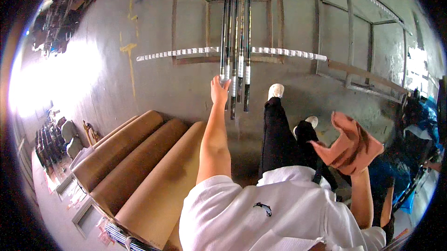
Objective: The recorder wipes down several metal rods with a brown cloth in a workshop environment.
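Note:
Several long, thin dark poles (240, 23) with white bands near their lower ends lie side by side, running toward me from the upper edge. My left hand (220, 90) is closed round the white-banded end of the leftmost pole. The other poles lie just right of my fingers. On the right, a pinkish-brown cloth (347, 144) with dark stains hangs over my right hand, which holds it up. The cloth hides most of that hand's fingers.
A metal rack with a white-wrapped bar (186, 52) carries the poles. To the right stands another metal frame (348, 41). Large brown rolls (163, 190) lie at the lower left. Blue plastic (396, 176) and a person's arm (387, 206) show at the right.

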A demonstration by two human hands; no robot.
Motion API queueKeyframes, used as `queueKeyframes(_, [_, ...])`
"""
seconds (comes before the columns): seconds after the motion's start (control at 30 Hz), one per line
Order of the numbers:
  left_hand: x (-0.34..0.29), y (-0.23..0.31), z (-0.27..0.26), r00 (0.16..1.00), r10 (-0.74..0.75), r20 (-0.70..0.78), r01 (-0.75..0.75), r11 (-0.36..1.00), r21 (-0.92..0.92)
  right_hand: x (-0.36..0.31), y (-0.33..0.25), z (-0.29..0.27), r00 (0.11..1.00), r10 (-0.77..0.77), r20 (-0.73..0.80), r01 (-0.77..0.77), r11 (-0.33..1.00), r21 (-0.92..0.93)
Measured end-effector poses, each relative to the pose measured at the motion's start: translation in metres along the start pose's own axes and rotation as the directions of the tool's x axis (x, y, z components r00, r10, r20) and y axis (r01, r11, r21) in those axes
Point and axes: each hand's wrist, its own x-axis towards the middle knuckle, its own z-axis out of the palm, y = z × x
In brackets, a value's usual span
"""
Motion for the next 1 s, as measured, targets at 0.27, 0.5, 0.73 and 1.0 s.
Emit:
queueKeyframes(0.27, [-0.022,-0.018,-0.016,0.993,-0.115,0.027,0.115,0.993,-0.004,-0.009,0.015,-0.039,1.000,-0.004,-0.003,0.004,1.000,-0.014])
queueKeyframes(0.5, [-0.025,-0.007,-0.030,0.991,-0.069,-0.114,0.083,0.989,0.123,-0.022,0.020,-0.022,0.992,-0.031,-0.126,0.041,0.996,0.077])
queueKeyframes(0.73, [-0.052,0.000,-0.046,0.696,-0.703,-0.145,0.481,0.606,-0.633,-0.043,0.020,-0.122,0.894,-0.185,-0.409,0.095,0.969,-0.230])
queueKeyframes(1.0, [-0.134,0.004,-0.009,0.841,-0.332,-0.427,0.407,0.908,0.095,-0.060,0.043,-0.087,0.912,-0.409,0.034,0.382,0.814,-0.438])
